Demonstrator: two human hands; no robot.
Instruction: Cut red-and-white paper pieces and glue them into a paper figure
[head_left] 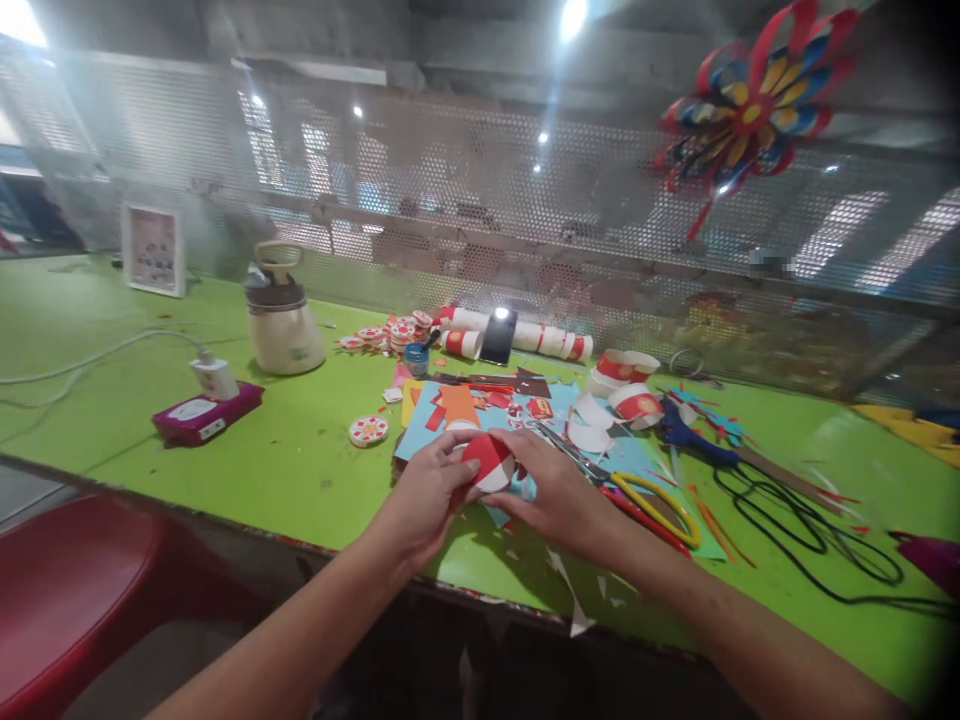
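On the table [300,500], jug [285,335] left of paper sheets [420,428]; phone [498,338] behind them; scissors [616,482] on their right side.

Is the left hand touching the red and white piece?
Touching: the head view shows the left hand gripping the red and white piece, thumb over its edge.

From my end there's a decent lane over the green tabletop [300,450], left of centre, between the purple power strip [202,420] and patterned disc [369,430]; jug [285,325] blocks the far end; scissors [626,484] and looping black cable [855,602] clutter lower right, hemming the right hand [555,487].
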